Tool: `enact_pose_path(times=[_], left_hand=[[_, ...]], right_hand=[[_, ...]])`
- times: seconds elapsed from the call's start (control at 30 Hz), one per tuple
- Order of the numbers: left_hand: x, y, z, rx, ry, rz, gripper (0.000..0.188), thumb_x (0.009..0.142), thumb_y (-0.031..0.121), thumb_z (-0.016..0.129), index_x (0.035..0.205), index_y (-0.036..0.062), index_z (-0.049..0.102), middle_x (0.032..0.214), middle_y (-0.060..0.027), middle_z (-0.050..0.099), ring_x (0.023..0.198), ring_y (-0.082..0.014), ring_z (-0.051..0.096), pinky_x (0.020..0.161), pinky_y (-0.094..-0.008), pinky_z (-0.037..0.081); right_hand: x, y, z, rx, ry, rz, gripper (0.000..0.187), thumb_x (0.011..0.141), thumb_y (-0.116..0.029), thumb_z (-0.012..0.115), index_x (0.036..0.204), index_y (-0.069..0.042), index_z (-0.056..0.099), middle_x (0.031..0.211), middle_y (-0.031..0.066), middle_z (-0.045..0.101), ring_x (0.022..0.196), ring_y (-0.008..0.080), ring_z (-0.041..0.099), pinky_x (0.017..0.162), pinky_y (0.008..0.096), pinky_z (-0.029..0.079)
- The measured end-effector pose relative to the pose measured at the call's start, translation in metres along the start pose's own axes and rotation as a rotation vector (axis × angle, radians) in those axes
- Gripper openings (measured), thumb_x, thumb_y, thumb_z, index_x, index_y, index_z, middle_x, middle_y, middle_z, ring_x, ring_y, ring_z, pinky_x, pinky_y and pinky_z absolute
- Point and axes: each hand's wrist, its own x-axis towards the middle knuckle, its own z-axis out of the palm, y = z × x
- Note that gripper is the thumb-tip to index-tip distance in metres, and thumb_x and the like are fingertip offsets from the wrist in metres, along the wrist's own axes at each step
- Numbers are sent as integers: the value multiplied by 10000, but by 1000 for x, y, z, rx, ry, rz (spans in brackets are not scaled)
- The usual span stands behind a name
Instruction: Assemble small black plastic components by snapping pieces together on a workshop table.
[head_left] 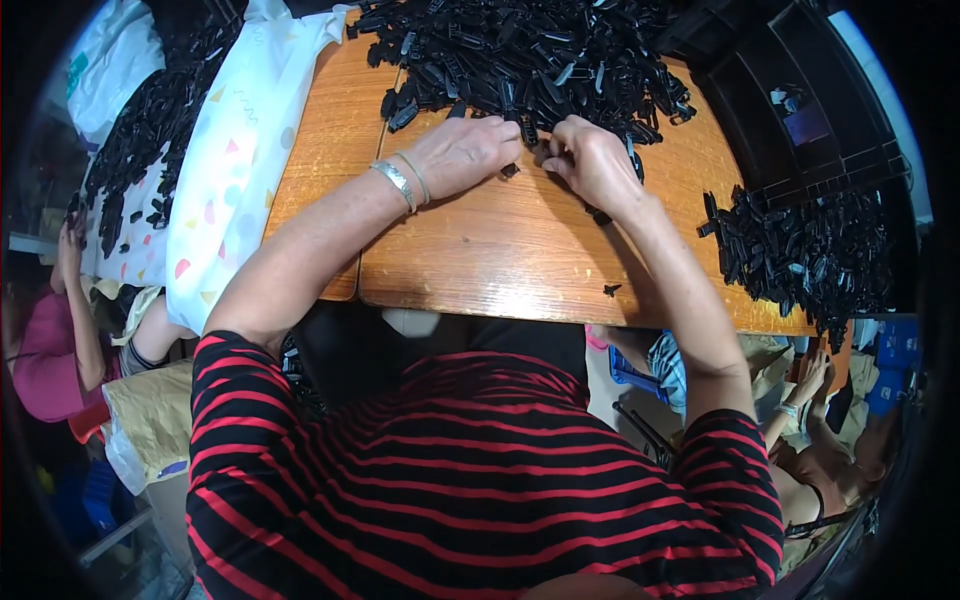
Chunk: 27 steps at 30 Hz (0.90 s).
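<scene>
Both of my hands work close together over the wooden table (pixel 460 270), at the near edge of a big pile of small black plastic pieces (pixel 520 60) that look like clips. My left hand (pixel 465 152), with a silver bangle and a thin band at the wrist, has its fingers curled together; what they hold is hidden. A small black piece (pixel 511 170) shows just under its fingertips. My right hand (pixel 592 165) pinches a small dark plastic piece (pixel 543 152) between thumb and fingers. Another black piece (pixel 599 215) lies beneath that hand.
A second heap of black pieces (pixel 800 245) covers the table's right side, beside a dark crate (pixel 810 110). One loose piece (pixel 612 290) lies near the front edge. Patterned white plastic sheeting (pixel 235 170) runs along the left. Other people's arms (pixel 88 300) show at both sides.
</scene>
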Motion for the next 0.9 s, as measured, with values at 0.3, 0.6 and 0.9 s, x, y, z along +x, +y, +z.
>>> enact_pose_path(times=[0.3, 0.6, 0.9], left_hand=[[-27, 66, 1, -1516, 490, -893, 262, 899, 78, 672, 1134, -3, 591, 855, -14, 631, 675, -64, 577, 596, -191, 454], [-48, 83, -4, -1660, 716, -937, 234, 914, 120, 662, 1118, 17, 612, 808, 10, 625, 636, -27, 532, 549, -153, 396], [-50, 85, -15, -1584, 678, -949, 236, 899, 81, 670, 1124, 21, 633, 819, 22, 629, 635, -2, 501, 561, -150, 409]], right_hand=[[-23, -63, 35, 1492, 711, 448, 297, 862, 8, 682, 1150, 29, 612, 861, 70, 649, 666, 127, 605, 605, 248, 513], [-36, -97, 35, 1054, 327, 472, 167, 868, 0, 687, 1023, 21, 629, 800, 27, 655, 701, 55, 620, 613, 191, 507], [-29, -96, 35, 821, 475, 293, 200, 833, 14, 707, 1021, 13, 637, 861, 6, 576, 724, 52, 576, 633, 184, 473]])
